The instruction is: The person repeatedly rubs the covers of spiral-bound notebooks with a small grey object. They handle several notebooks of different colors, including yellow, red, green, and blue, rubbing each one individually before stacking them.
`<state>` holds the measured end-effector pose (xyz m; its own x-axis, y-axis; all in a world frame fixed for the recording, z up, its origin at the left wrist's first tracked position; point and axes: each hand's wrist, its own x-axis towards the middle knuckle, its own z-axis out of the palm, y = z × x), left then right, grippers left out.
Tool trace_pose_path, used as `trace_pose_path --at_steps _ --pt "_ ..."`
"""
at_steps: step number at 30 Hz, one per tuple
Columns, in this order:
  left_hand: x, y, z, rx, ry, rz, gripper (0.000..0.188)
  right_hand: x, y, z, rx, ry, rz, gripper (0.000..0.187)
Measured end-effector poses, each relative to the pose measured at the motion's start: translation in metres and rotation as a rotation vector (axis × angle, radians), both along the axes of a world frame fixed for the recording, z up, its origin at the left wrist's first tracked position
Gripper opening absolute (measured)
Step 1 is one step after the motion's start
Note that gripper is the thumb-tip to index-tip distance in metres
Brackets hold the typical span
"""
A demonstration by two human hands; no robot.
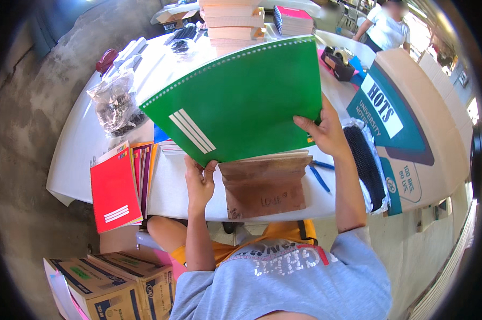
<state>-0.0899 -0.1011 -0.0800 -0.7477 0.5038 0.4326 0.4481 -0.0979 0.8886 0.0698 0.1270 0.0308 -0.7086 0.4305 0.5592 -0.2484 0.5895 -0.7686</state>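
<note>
Both my hands hold up a green notebook [241, 101] with three white label bars and a row of punched holes along its upper edge. My left hand [200, 180] pinches its lower left corner, thumb in front. At its right edge, my right hand [325, 128] grips with the thumb on the cover and the fingers behind. Below the notebook stands a brown wooden block [265, 198] with handwriting on its front. A blue-handled tool [320, 177] lies right of that block. Several notebooks with a red one [115, 192] on top lie at the left table edge.
A pack of black binding coils [365, 165] sits beside a large cardboard box [428, 128] on the right. Further back are a tape dispenser [338, 63], tall paper stacks [234, 26] and a plastic bag [114, 101]. Cartons [118, 282] stand lower left. Another person [388, 26] is far right.
</note>
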Motion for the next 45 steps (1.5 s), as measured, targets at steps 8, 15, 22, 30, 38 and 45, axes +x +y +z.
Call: trace_pose_path --at_steps 8,15,22,30,38,45 --pt "0.013 -0.016 -0.062 -0.187 -0.040 -0.015 0.047 0.039 0.020 -0.098 -0.584 -0.088 0.257 0.057" --pt "-0.006 -0.029 -0.068 -0.315 0.150 0.066 0.045 0.032 -0.047 -0.130 -0.582 -0.019 0.007 0.082" --pt "-0.003 -0.038 -0.040 0.003 -0.079 -0.005 0.078 0.051 -0.023 -0.100 -0.681 0.434 0.002 0.106" --pt "0.018 0.001 -0.014 0.260 -0.169 0.073 0.084 0.048 -0.040 -0.105 -0.696 0.393 -0.032 0.104" --pt "0.030 -0.009 -0.042 -0.002 -0.311 0.085 0.068 0.049 -0.033 -0.126 -0.465 0.017 0.065 0.094" --pt "0.059 0.004 0.065 -0.014 0.620 0.575 0.079 0.116 0.076 -0.104 0.140 -0.418 -0.866 0.027"
